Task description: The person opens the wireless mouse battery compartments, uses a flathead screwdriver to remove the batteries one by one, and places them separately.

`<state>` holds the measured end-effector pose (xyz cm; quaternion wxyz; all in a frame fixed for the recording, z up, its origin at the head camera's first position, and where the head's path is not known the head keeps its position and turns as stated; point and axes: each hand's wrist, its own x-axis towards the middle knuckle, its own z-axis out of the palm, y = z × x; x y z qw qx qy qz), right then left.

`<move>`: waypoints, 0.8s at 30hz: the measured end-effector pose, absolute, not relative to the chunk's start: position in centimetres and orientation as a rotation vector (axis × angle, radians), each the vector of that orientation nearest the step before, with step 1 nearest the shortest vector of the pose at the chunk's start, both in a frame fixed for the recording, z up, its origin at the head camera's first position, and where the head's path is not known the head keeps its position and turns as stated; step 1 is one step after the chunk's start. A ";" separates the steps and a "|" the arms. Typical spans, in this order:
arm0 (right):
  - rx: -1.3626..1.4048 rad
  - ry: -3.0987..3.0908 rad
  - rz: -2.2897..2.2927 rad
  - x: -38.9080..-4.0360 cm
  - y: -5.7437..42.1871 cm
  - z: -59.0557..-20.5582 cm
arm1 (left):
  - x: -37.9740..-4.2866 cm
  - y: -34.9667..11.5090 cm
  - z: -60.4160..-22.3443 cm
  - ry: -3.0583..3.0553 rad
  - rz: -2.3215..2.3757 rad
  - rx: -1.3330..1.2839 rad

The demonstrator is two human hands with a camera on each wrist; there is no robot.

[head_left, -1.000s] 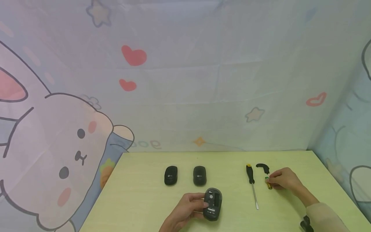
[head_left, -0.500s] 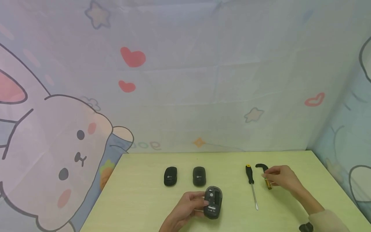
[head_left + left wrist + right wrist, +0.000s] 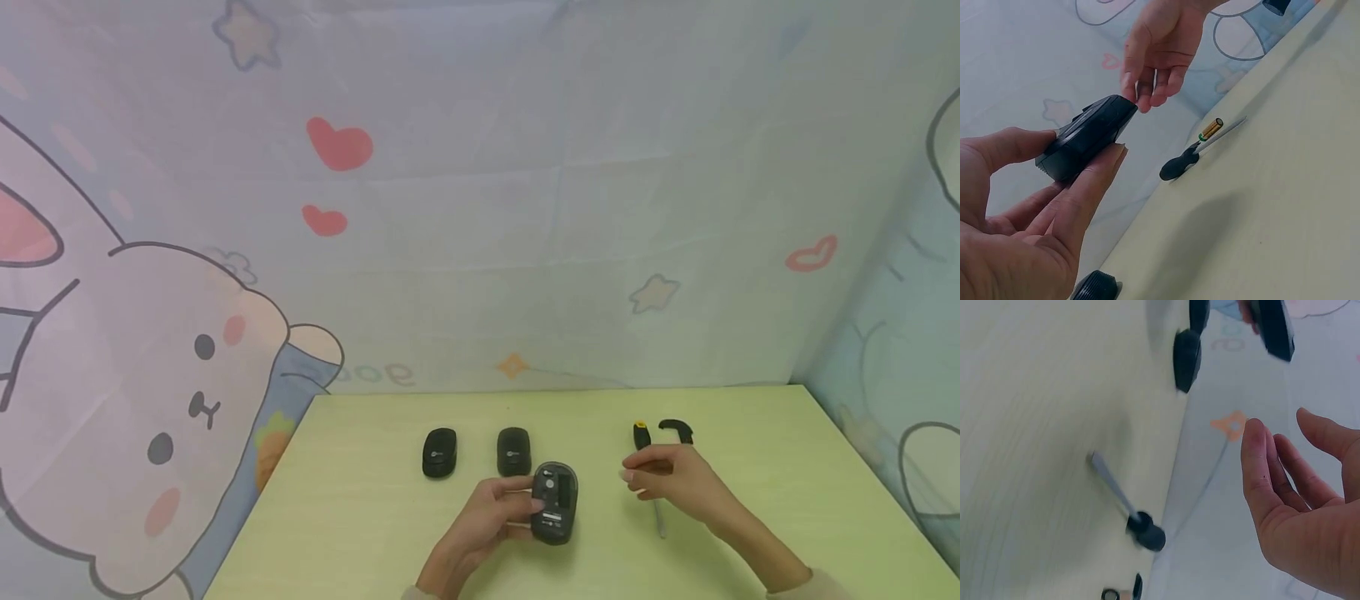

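While left fingers (image 3: 1088,194) grip a mouse (image 3: 553,508), loosely parted right fingers (image 3: 649,453) partly hide the screwdriver (image 3: 641,436); a battery (image 3: 1211,128) lies near it.

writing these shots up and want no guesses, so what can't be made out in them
Head view: the right hand hides the battery and covers the middle of the screwdriver.
Head view: print on the held mouse is too small to read.
Left wrist view: the bottom edge cuts off another mouse.
Right wrist view: the top edge crops the held mouse and the left hand.
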<state>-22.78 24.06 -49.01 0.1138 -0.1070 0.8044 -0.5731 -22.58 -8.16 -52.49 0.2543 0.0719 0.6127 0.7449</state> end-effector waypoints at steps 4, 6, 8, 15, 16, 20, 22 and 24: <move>-0.341 2.322 -1.701 -22.5 22.8 -49.0 | -22.7 -8.0 -52.5 1.663 2.025 0.198; -0.342 2.319 -1.708 -22.3 22.3 -49.0 | -22.7 -7.9 -52.5 1.668 2.024 0.196; -0.342 2.310 -1.721 -22.1 21.8 -49.1 | -22.9 -7.7 -52.5 1.674 2.026 0.196; -0.312 2.260 -1.774 -21.4 20.2 -49.7 | -23.2 -7.2 -52.5 1.675 2.048 0.198; -0.303 2.255 -1.777 -21.3 20.0 -49.7 | -23.2 -7.2 -52.5 1.673 2.048 0.203; -0.279 2.220 -1.813 -20.9 19.4 -49.8 | -23.4 -7.1 -52.5 1.671 2.046 0.226; -0.264 2.204 -1.834 -20.7 19.0 -49.9 | -23.4 -7.0 -52.5 1.673 2.040 0.231; -0.246 2.188 -1.856 -20.7 18.8 -50.0 | -23.5 -6.9 -52.5 1.675 2.037 0.224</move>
